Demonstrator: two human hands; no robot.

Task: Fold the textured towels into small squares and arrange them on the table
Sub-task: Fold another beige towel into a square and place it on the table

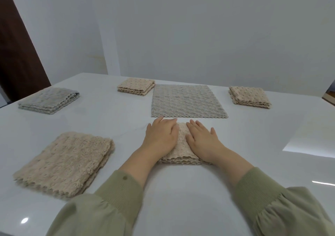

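A glossy white bench carries every towel. Spread flat at its middle lies an unfolded grey waffle-textured towel. Near left sits a folded fluffy beige towel, far left a folded grey towel. Two small beige folded squares flank the spread one. Just before it, the left hand and right hand press flat, fingers straight, on a beige folded towel.

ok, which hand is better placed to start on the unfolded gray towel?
Left, probably. Both lie flat on the folded beige towel, but the left hand has fingers at the near edge of the gray towel, by its left corner; the right hand stops short.
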